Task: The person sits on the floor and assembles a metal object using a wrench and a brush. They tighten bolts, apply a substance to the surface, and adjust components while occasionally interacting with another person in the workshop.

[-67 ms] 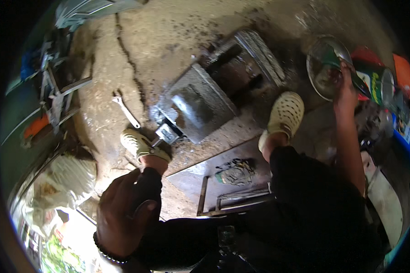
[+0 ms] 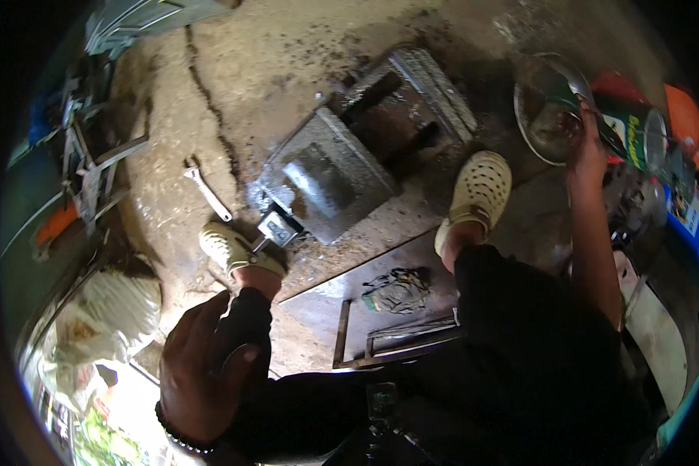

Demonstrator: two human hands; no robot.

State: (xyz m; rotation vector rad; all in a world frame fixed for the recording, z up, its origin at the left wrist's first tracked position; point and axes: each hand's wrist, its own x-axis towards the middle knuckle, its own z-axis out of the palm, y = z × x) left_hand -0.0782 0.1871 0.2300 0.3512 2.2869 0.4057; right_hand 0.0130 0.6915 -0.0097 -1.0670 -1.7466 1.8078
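Note:
My left hand [image 2: 206, 365], with a beaded bracelet at its wrist, rests on my left leg with fingers stretched out and nothing in it. At the right, my right hand [image 2: 588, 151] is closed around a dark green object [image 2: 565, 96] whose kind I cannot make out. It is over a round metal basin [image 2: 525, 120], beside a green can [image 2: 637, 138]. Between my feet and beyond them lies a dark, wet-looking metal vise [image 2: 330, 182], its two blocky parts side by side. An adjustable wrench [image 2: 207, 192] lies on the floor to its left.
Beneath my legs is a flat metal sheet [image 2: 326, 299] with a pair of work gloves [image 2: 400, 295] and a metal frame [image 2: 340, 334] on it. Metal brackets [image 2: 93, 163] and a pale sack [image 2: 120, 307] stand left. Orange [image 2: 682, 116] and blue containers [image 2: 687, 221] sit far right.
The whole view has shifted slightly, so things appear a little further left. Both hands keep nearly the same pose.

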